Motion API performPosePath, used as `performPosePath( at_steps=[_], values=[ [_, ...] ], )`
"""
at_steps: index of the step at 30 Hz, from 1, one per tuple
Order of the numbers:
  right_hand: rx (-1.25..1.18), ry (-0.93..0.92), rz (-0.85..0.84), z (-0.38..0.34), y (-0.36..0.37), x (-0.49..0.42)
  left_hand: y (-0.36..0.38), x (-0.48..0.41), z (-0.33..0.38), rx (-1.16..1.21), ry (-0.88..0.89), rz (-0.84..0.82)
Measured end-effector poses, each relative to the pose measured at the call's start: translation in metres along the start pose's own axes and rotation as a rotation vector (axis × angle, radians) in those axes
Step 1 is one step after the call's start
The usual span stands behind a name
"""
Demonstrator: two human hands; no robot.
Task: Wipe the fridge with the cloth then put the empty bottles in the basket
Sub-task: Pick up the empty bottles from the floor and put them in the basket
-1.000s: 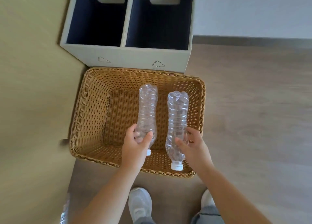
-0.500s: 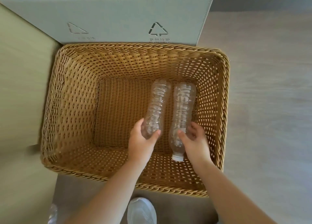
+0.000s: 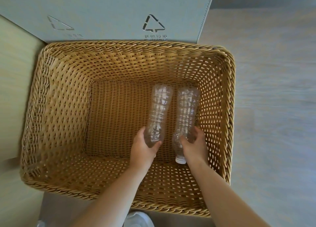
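Head view: inside the basket [image 3: 119, 45], toward its three o'clock wall, the left grip [image 3: 143, 148] curls round the left bottle [image 3: 159, 110], the right grip [image 3: 195, 144] round the right bottle [image 3: 187, 110]. Placing step; next, probably lower and release.

1. the light is bright, soft and even; i see no hard shadow anywhere.
2. pale light shows through the gaps in the right wall of the basket [image 3: 220, 107], so that side glows.
3. the left bottle [image 3: 159, 110] and right bottle [image 3: 187, 110] carry only faint glints, no harsh glare.
4. the floor [image 3: 273, 124] on my right is smeared by motion blur.
5. the wide lens bows the basket's rim and the bin [image 3: 111, 8] edge.
6. the bin's print is soft; my shoe [image 3: 138, 220] at the bottom edge is blurred.
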State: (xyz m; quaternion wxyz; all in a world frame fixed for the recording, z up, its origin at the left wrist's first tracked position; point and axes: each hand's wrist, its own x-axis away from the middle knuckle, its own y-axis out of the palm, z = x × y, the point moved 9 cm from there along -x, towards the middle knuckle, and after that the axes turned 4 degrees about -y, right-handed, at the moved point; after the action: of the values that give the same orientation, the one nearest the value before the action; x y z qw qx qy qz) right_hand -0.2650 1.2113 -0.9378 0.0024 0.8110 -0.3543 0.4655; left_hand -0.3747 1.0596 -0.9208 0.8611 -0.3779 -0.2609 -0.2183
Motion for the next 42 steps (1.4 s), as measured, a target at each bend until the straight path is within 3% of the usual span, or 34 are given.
performPosePath(
  at_steps=[7,11,19,42],
  values=[
    [0.024,-0.014,-0.055,-0.008,-0.009,0.020,-0.017,0.015,-0.005,-0.172,-0.074,0.021],
    [0.134,-0.105,-0.097,-0.028,-0.022,0.049,-0.040,0.042,0.026,-0.383,0.056,0.086],
    [0.250,-0.276,-0.090,-0.095,-0.054,0.125,-0.087,0.118,0.113,-0.477,0.284,0.189],
    [0.479,-1.113,0.447,-0.428,-0.205,0.451,-0.332,0.352,0.418,-0.497,0.782,0.564]
  ],
)
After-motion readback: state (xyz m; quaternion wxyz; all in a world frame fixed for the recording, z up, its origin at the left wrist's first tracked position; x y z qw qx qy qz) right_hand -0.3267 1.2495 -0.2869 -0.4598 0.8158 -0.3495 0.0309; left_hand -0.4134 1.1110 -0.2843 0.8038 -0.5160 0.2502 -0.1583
